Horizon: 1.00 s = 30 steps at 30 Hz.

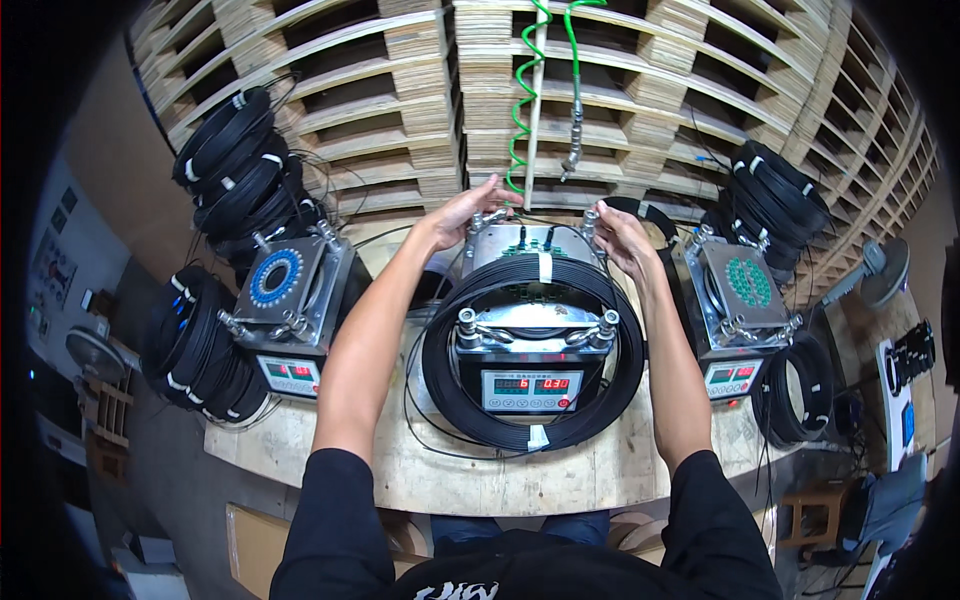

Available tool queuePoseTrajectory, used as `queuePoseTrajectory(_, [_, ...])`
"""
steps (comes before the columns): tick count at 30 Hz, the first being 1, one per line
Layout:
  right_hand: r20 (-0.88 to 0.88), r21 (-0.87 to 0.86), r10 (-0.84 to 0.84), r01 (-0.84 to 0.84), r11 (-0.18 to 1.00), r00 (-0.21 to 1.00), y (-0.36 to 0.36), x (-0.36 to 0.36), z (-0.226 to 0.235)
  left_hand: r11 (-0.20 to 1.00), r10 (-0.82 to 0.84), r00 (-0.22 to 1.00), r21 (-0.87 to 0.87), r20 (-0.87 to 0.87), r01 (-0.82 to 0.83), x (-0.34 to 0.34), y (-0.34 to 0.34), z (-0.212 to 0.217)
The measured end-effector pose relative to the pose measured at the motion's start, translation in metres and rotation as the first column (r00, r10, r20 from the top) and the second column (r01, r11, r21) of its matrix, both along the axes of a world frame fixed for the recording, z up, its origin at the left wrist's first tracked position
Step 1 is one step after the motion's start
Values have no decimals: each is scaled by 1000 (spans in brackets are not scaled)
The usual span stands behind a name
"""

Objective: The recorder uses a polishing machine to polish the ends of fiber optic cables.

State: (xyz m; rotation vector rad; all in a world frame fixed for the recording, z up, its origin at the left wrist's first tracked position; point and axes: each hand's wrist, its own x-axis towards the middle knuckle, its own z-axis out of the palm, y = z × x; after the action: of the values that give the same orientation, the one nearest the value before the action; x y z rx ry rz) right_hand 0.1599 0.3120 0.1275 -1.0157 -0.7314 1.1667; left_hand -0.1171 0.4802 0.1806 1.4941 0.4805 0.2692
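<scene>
My left hand (468,214) reaches to the back left corner of the middle tester, its fingers stretched out and apart beside a metal post. At the back right corner, the fingertips of my right hand (627,240) are bent close to another metal post (590,217); whether they grip it I cannot tell. Between my forearms, a coil of black cable (437,385), bound with white ties, leans around the front of the middle tester (530,318). Through the coil show the tester's front posts and its lit red display (532,385). A thin black cable arcs behind the top plate.
Similar testers stand left (290,300) and right (728,305) on the wooden table (480,487). Stacked black coils flank them at left (235,180) and right (775,200). A green spiral hose (522,100) hangs before wooden pallets (420,110). Fans stand on both sides.
</scene>
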Motion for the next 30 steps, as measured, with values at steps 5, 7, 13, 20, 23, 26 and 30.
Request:
queuePoseTrajectory(5, [30,10,-19,19,1000,999,3,-16,-3,889,365,833,-421,417,-179,-11,26,-54])
queuePoseTrajectory(7, [2,36,-38,38,999,999,5,-16,-1,859,472,723,-447,504,-249,-11,25,-62])
queuePoseTrajectory(13, [-86,60,-92,97,993,992,3,-10,-15,693,710,496,-620,500,-367,-13,-4,-67])
queuePoseTrajectory(20, [-128,5,-175,177,984,976,7,-17,-18,775,627,647,-435,433,-459,-23,-3,-57])
queuePoseTrajectory(23, [-113,45,-152,158,986,982,1,-13,-15,754,640,582,-558,501,-348,-21,-19,-53])
queuePoseTrajectory(26, [-112,52,-125,132,990,986,5,-23,-10,749,662,679,-323,318,-579,-29,-4,-70])
queuePoseTrajectory(30, [-133,41,-135,141,989,982,7,-22,-13,781,610,574,-538,547,-317,-31,-4,-76])
